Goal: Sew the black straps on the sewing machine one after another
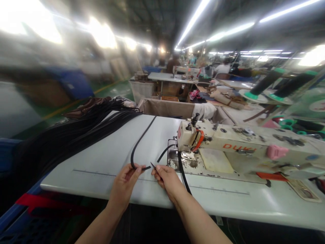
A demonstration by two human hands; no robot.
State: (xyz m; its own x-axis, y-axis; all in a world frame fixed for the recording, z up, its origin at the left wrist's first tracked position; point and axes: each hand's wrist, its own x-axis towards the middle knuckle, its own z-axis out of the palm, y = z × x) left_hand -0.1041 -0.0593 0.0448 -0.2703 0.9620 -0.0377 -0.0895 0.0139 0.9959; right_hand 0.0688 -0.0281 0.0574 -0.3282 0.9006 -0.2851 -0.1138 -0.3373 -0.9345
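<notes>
Near the front of the sewing table, my left hand pinches a narrow black strap close to its end. That strap loops up and away across the tabletop. My right hand is closed around a small dark pointed tool that looks like thread snips; only its tip shows, close to the strap end. Another piece of black strap curves from beside my right fingers to the needle area of the sewing machine. A further length hangs from there over the table's front edge.
A large pile of black straps covers the table's left end and spills over it. Behind the table is a fabric-lined bin. Thread cones stand at the right. A red strip lies low at the left.
</notes>
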